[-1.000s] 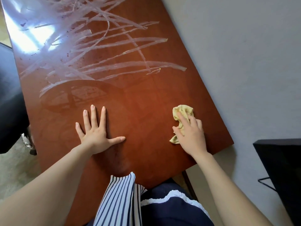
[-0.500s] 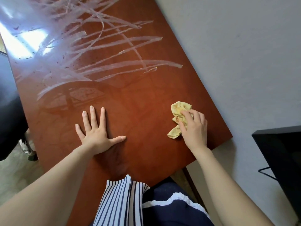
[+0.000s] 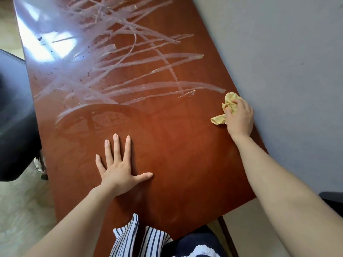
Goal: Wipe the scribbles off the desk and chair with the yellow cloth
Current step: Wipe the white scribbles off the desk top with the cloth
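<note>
A glossy reddish-brown desk [image 3: 181,164] runs away from me. White scribbles [image 3: 130,71] cover its far half, while the near half is bare wood. My right hand [image 3: 240,119] grips the crumpled yellow cloth [image 3: 229,106] and holds it down on the desk by the right edge, just below the nearest scribble's end. My left hand [image 3: 118,166] lies flat on the desk with its fingers spread. A black chair [image 3: 14,115] stands left of the desk, partly out of frame.
A pale grey wall [image 3: 287,71] runs close along the desk's right edge. A dark object [image 3: 332,199] shows at the right border. Light floor [image 3: 20,210] lies at the lower left. My striped and navy clothing [image 3: 148,240] is at the bottom.
My right hand has slid the cloth away from me along the right edge, up to the nearest scribble. My left hand has stayed flat in place.
</note>
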`<state>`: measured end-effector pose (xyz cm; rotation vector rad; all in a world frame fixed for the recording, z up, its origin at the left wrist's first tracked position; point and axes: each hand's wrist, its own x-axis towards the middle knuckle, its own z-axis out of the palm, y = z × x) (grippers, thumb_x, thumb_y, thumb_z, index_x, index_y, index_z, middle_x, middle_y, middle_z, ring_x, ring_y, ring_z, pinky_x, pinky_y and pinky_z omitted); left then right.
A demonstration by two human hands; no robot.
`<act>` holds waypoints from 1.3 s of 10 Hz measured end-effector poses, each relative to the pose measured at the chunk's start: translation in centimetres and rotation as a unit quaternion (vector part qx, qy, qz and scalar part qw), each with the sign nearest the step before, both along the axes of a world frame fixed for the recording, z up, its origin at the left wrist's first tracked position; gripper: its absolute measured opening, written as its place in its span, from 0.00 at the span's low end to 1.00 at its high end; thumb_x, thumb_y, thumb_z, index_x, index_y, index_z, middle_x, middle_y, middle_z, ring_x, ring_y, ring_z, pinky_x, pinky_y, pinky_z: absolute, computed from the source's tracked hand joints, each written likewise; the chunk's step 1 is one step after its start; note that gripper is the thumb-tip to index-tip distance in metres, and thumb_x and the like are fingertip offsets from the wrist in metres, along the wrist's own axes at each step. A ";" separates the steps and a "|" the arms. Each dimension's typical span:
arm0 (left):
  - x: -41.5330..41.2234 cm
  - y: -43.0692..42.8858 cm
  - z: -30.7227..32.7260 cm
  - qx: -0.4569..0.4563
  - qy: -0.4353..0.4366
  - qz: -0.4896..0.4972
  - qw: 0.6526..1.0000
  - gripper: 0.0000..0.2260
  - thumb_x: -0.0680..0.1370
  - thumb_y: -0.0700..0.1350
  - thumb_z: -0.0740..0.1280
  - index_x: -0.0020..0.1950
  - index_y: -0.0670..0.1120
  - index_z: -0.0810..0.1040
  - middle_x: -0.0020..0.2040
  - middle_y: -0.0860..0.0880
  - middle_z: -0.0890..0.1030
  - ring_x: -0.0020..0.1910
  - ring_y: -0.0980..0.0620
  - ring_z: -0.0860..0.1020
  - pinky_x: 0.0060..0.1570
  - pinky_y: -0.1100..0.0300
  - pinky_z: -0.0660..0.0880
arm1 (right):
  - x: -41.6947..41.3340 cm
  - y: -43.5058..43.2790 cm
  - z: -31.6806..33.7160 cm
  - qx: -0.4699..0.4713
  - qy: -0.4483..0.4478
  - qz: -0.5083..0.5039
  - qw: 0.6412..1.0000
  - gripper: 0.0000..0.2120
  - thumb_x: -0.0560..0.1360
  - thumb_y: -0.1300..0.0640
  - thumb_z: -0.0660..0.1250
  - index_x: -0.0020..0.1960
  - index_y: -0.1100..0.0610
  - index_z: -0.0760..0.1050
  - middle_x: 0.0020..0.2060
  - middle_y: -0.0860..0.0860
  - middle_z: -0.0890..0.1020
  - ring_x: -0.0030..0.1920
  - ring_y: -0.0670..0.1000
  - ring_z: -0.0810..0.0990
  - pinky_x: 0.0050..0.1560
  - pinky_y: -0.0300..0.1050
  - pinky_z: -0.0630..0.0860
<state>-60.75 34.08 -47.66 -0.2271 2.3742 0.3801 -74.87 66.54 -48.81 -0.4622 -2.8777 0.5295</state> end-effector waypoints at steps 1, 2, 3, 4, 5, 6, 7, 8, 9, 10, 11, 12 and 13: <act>-0.3 -0.1 0.0 0.000 -0.005 0.005 1.000 0.55 0.63 0.77 0.59 0.64 0.58 0.18 0.64 0.52 0.16 0.70 0.46 0.23 0.69 0.41 0.32 | 0.2 -1.4 -0.4 -0.048 0.025 -0.039 0.998 0.17 0.76 0.56 0.65 0.63 0.59 0.74 0.63 0.56 0.75 0.65 0.57 0.69 0.66 0.48 0.63; -0.5 0.0 0.1 0.004 -0.002 0.010 1.000 0.55 0.63 0.77 0.60 0.65 0.59 0.19 0.67 0.51 0.18 0.70 0.46 0.23 0.69 0.41 0.32 | 1.6 -2.1 -0.8 -0.056 0.018 -0.028 0.998 0.18 0.76 0.52 0.66 0.65 0.57 0.73 0.62 0.55 0.75 0.66 0.56 0.68 0.66 0.49 0.66; -0.4 0.0 0.2 0.003 0.006 0.011 1.000 0.55 0.63 0.77 0.61 0.66 0.59 0.20 0.70 0.51 0.20 0.70 0.46 0.23 0.69 0.41 0.32 | 3.9 -2.2 -0.7 -0.031 0.010 0.008 0.999 0.20 0.75 0.49 0.67 0.64 0.57 0.74 0.60 0.54 0.77 0.63 0.56 0.70 0.61 0.50 0.69; -0.1 0.0 0.3 0.002 0.013 0.015 1.000 0.55 0.63 0.76 0.62 0.69 0.59 0.23 0.71 0.51 0.21 0.71 0.47 0.24 0.69 0.41 0.32 | 7.5 -2.7 -0.9 -0.029 0.007 0.033 0.999 0.22 0.73 0.47 0.69 0.62 0.58 0.75 0.58 0.54 0.78 0.61 0.56 0.71 0.60 0.51 0.71; 0.1 0.1 0.3 -0.003 0.021 0.012 1.000 0.55 0.62 0.77 0.61 0.72 0.58 0.26 0.71 0.51 0.22 0.71 0.47 0.25 0.70 0.41 0.33 | 11.2 -3.5 -1.1 -0.019 0.003 0.068 0.998 0.23 0.71 0.46 0.71 0.61 0.57 0.76 0.57 0.54 0.78 0.59 0.57 0.72 0.58 0.54 0.74; 0.1 0.3 0.4 -0.007 0.026 0.012 1.000 0.56 0.62 0.77 0.62 0.73 0.58 0.27 0.72 0.51 0.23 0.72 0.47 0.26 0.70 0.42 0.34 | 15.2 -4.5 -1.3 0.011 -0.008 0.103 0.995 0.26 0.69 0.43 0.72 0.61 0.57 0.76 0.59 0.55 0.78 0.60 0.57 0.73 0.58 0.54 0.74; 0.4 0.4 0.4 -0.011 0.032 0.011 0.999 0.55 0.62 0.76 0.62 0.73 0.58 0.28 0.72 0.52 0.24 0.72 0.48 0.27 0.70 0.42 0.34 | 18.8 -5.2 -1.4 0.047 0.019 0.118 0.992 0.25 0.71 0.41 0.68 0.60 0.57 0.77 0.59 0.56 0.78 0.60 0.57 0.73 0.57 0.53 0.73; 0.6 0.1 0.3 -0.010 0.045 0.018 0.999 0.55 0.62 0.76 0.63 0.74 0.59 0.29 0.73 0.52 0.25 0.73 0.49 0.27 0.70 0.43 0.34 | 20.5 -4.5 -1.4 0.074 0.033 0.135 0.988 0.22 0.73 0.41 0.63 0.59 0.55 0.78 0.58 0.55 0.79 0.62 0.54 0.71 0.58 0.52 0.73; 0.6 0.2 0.2 -0.006 0.048 0.021 0.999 0.55 0.62 0.76 0.63 0.74 0.59 0.30 0.73 0.52 0.25 0.73 0.49 0.28 0.71 0.43 0.34 | 20.8 -2.0 -1.4 0.093 0.039 0.094 0.990 0.17 0.72 0.48 0.71 0.56 0.57 0.78 0.55 0.56 0.81 0.58 0.57 0.76 0.56 0.54 0.74; 0.7 0.3 0.0 -0.010 0.051 0.019 0.998 0.55 0.62 0.76 0.63 0.74 0.59 0.30 0.73 0.52 0.25 0.73 0.49 0.28 0.71 0.43 0.34 | 20.2 1.2 -0.9 0.095 0.029 -0.020 0.995 0.16 0.72 0.51 0.71 0.55 0.59 0.77 0.53 0.57 0.80 0.54 0.60 0.77 0.52 0.56 0.74; 0.6 0.3 -0.1 -0.013 0.053 0.019 0.998 0.55 0.62 0.76 0.63 0.74 0.59 0.30 0.73 0.52 0.25 0.73 0.49 0.28 0.71 0.43 0.34 | 18.2 3.6 -0.5 0.083 0.017 -0.126 0.988 0.16 0.74 0.51 0.70 0.55 0.61 0.77 0.52 0.61 0.80 0.53 0.63 0.75 0.52 0.55 0.72; 0.6 0.3 -0.1 -0.006 0.049 0.019 0.999 0.56 0.62 0.76 0.63 0.74 0.59 0.29 0.73 0.52 0.24 0.72 0.49 0.27 0.70 0.42 0.34 | 15.3 4.0 -0.7 0.046 0.029 -0.188 0.981 0.16 0.75 0.53 0.68 0.57 0.62 0.76 0.56 0.61 0.78 0.56 0.63 0.73 0.54 0.55 0.69; 0.5 0.3 -0.1 0.000 0.043 0.020 0.999 0.56 0.61 0.76 0.63 0.73 0.59 0.28 0.72 0.52 0.23 0.72 0.49 0.26 0.70 0.42 0.33 | 11.4 2.8 -1.1 0.010 0.050 -0.204 0.978 0.15 0.75 0.54 0.68 0.57 0.62 0.76 0.59 0.60 0.77 0.58 0.62 0.72 0.57 0.53 0.68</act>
